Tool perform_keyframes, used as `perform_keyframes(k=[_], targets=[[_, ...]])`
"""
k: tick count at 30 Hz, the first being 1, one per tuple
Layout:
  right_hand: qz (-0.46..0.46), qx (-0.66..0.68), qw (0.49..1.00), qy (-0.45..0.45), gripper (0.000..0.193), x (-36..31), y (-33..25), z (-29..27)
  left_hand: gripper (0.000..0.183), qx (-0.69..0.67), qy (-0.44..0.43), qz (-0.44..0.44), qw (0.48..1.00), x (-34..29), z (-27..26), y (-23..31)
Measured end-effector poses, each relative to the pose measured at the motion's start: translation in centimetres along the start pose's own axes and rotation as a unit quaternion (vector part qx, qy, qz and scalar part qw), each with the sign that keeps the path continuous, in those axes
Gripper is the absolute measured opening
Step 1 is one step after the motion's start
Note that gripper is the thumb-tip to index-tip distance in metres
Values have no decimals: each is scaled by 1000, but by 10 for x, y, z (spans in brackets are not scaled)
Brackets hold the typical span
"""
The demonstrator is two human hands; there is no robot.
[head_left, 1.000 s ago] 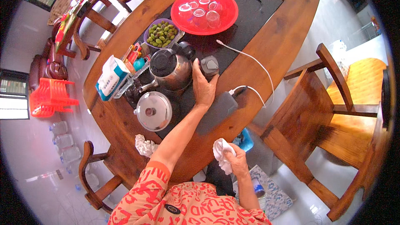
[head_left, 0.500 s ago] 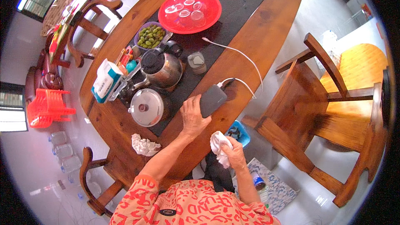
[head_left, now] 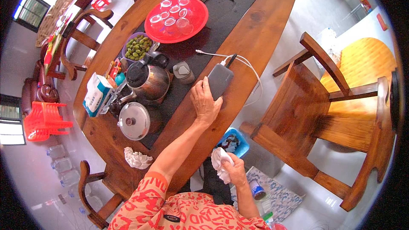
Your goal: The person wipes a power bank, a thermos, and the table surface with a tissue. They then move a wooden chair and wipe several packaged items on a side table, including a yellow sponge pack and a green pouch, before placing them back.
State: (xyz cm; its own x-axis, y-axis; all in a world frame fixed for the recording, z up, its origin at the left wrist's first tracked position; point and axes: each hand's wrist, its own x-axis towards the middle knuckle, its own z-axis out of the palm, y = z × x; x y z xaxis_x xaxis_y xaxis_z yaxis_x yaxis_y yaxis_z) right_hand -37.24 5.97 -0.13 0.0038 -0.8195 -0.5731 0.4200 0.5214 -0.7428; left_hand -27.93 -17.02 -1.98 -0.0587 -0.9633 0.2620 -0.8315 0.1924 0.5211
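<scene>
Left hand (head_left: 205,104) fingers clasp lower end of dark power bank (head_left: 220,81), frame centre, on wooden table (head_left: 260,30) edge, cables attached. Right hand (head_left: 233,171) clenches white cloth (head_left: 219,162), lower centre. Step: shifting bank; next likely wiping beneath.

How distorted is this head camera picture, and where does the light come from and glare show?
Head view: strong fisheye, so the long wooden table and wooden chair bow toward the black rim; daylight enters by windows at upper left; glare sits on the round steel lid and steel kettle; the left hand on the dark flat device looks sharp.
</scene>
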Motion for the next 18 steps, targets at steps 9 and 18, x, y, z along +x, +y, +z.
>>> perform_keyframes(k=[9, 18], targets=[[-19, -21, 1000, 6, 25, -1, 1, -11, 80, 46, 23, -34, 998, 3, 7, 4], [-4, -12, 1000, 17, 24, -7, -12, -12, 76, 89, 52, -84, 991, 4, 13, 2]])
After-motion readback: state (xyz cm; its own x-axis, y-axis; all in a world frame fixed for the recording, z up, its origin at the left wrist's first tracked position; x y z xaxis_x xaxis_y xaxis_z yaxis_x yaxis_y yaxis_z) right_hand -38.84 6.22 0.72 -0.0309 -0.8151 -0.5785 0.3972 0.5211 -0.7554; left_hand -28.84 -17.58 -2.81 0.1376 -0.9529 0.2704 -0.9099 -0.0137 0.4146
